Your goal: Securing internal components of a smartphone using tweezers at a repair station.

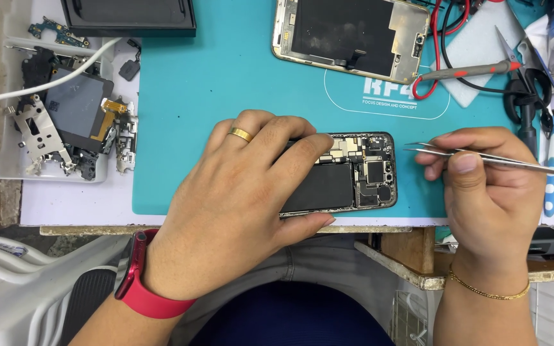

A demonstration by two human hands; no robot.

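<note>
Opened phone | left hand steadies | right hand grips tweezers | tray: parts

Bare teal mat in the middle of the frame, between the parts tray at the left and the screen panel at upper centre, leaves open passage. The left hand blocks the opened phone from the left. At the right, tweezers, scissors and red probe leads crowd the surface.
</note>
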